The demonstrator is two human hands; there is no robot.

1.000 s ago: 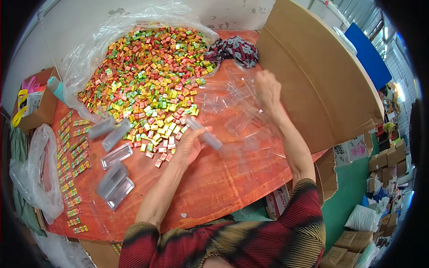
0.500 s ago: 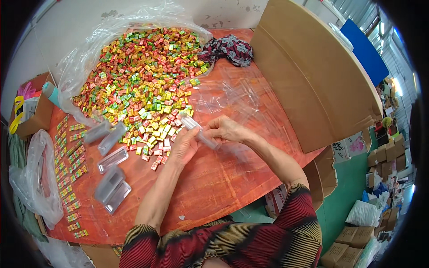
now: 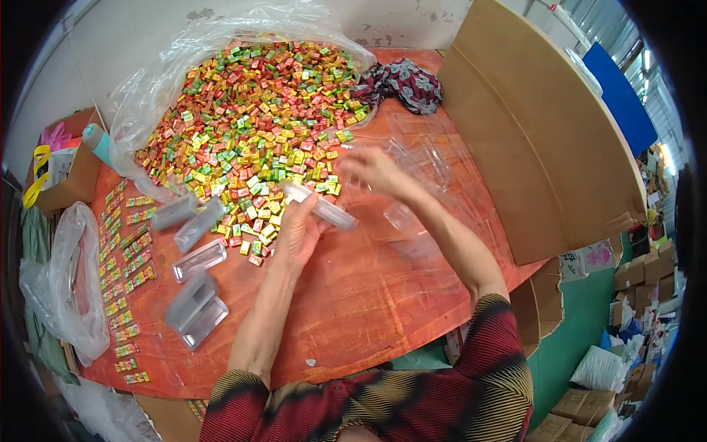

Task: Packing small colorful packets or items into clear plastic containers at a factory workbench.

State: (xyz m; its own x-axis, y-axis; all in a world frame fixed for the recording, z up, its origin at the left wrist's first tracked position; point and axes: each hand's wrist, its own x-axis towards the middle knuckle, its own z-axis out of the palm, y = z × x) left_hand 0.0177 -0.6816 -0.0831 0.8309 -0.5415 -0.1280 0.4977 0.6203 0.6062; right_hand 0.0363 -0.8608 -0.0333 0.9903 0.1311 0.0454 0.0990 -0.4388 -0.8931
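My left hand (image 3: 300,230) grips a narrow clear plastic box (image 3: 333,214), held at a slant above the near edge of a big heap of small wrapped pieces (image 3: 258,125) in red, yellow, green and orange. My right hand (image 3: 375,174) is in the air off the far right of that box. Its fingers are smeared by motion, so whether they hold anything is hidden. Under and beyond it lie several clear plastic pieces (image 3: 423,166). More clear plastic trays (image 3: 199,261) rest on the red table (image 3: 331,317) left of my left forearm.
Small groups of wrapped pieces (image 3: 138,276) lie in rows along the table's left side. A clear plastic sheet (image 3: 125,125) edges the heap, with a dark patterned cloth (image 3: 409,85) beside it. A tall cardboard panel (image 3: 537,140) stands at right; a carton (image 3: 77,173) is at left.
My right hand has let go of the clear plastic box and moved up and away from it. My left hand still holds the box. The whole view has shifted slightly.
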